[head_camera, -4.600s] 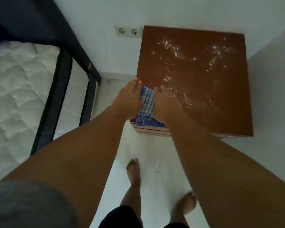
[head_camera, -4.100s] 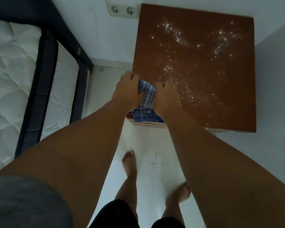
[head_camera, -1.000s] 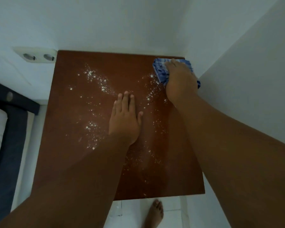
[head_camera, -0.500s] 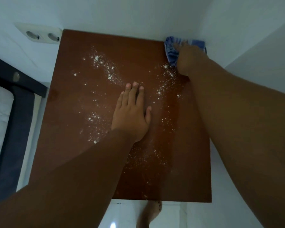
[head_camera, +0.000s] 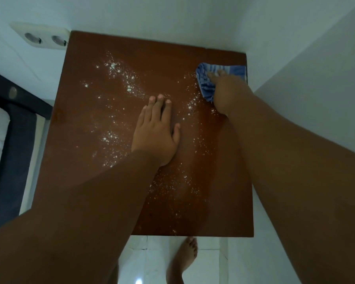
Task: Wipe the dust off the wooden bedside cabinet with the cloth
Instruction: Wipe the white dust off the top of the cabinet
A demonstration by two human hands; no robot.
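Observation:
The wooden bedside cabinet [head_camera: 86, 160] fills the middle of the view, its reddish-brown top speckled with white dust [head_camera: 121, 76]. A blue checked cloth [head_camera: 205, 80] lies bunched near the far right corner of the top. My right hand [head_camera: 228, 89] presses down on the cloth and grips it, covering its near part. My left hand [head_camera: 156, 130] lies flat on the middle of the top, fingers stretched out and holding nothing. Dust surrounds it on both sides.
White walls close in behind and to the right of the cabinet. A double wall socket [head_camera: 43, 38] sits at the cabinet's far left corner. A dark bed frame [head_camera: 14, 128] with a white mattress stands to the left. My bare foot [head_camera: 182, 261] is on the tiled floor below.
My right hand has drawn the cloth a little back from the far right corner toward me. The left hand stays flat on the top. Earlier both hands held the cloth at the near left edge.

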